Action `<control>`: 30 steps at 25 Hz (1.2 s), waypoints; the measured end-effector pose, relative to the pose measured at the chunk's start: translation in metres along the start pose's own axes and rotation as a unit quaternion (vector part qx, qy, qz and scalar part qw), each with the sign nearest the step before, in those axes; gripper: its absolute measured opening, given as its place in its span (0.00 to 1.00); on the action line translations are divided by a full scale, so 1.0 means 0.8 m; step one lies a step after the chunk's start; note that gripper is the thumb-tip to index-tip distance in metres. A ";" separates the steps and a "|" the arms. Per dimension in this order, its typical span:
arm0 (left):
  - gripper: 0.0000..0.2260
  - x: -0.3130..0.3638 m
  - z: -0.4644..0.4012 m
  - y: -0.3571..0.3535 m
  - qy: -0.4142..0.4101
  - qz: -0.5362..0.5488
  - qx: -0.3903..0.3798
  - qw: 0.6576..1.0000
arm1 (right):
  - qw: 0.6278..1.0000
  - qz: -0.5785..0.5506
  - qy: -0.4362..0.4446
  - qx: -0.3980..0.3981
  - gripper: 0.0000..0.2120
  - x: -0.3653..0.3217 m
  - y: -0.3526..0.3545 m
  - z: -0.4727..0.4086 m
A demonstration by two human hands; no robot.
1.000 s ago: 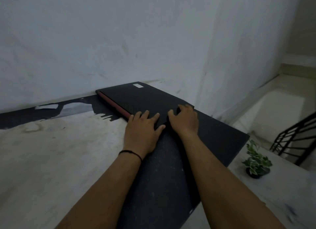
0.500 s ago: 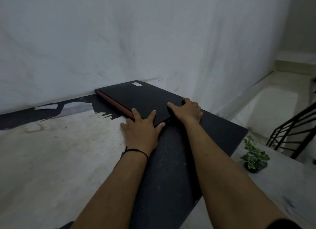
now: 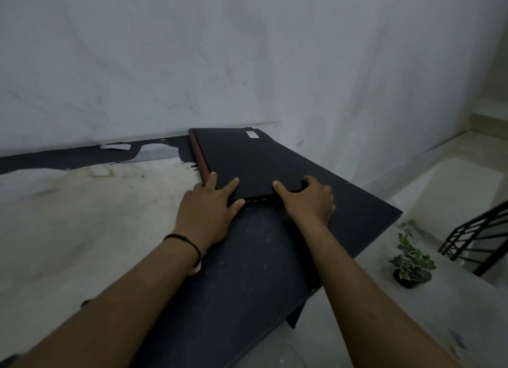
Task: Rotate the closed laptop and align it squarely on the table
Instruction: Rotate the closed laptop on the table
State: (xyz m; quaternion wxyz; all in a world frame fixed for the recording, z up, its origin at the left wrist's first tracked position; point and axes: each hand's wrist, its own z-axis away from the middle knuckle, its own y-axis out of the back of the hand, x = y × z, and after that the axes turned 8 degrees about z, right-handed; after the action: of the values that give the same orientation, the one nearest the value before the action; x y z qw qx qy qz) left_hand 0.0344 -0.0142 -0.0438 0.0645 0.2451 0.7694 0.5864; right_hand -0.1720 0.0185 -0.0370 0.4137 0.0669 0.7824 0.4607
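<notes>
Since a second ago the laptop [image 3: 247, 161] has turned clockwise under my hands, so its red edge now runs almost straight away from me toward the wall [image 3: 247, 51], and it lies at the far end of the table [image 3: 82, 216], about 12 o'clock from me. My left hand [image 3: 209, 211] presses flat with spread fingers on the near left corner, and my right hand [image 3: 308, 202] curls around the near right corner. If I push further toward 1 o'clock, I think the far corner can scrape the wall, or the smooth lid can slip under my flat palm and stay crooked.
</notes>
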 end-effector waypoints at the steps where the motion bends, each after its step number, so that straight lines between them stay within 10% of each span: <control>1: 0.30 -0.002 0.003 0.001 0.001 -0.023 0.008 1.000 | 1.000 0.003 -0.004 0.004 0.42 -0.002 0.000 0.006; 22: 0.30 0.016 -0.016 0.001 -0.080 -0.029 -0.019 0.996 | 0.997 0.012 -0.067 0.046 0.48 -0.016 0.008 0.020; 30: 0.43 -0.016 0.046 0.024 0.006 -0.061 0.026 0.998 | 1.000 -0.001 -0.005 0.028 0.34 -0.024 0.007 0.101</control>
State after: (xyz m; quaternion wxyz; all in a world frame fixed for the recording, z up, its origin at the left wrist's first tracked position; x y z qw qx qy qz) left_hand 0.0656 0.0160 -0.0393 0.0893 0.1960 0.7980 0.5629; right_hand -0.1038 0.0662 -0.0408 0.4157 0.0795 0.7930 0.4381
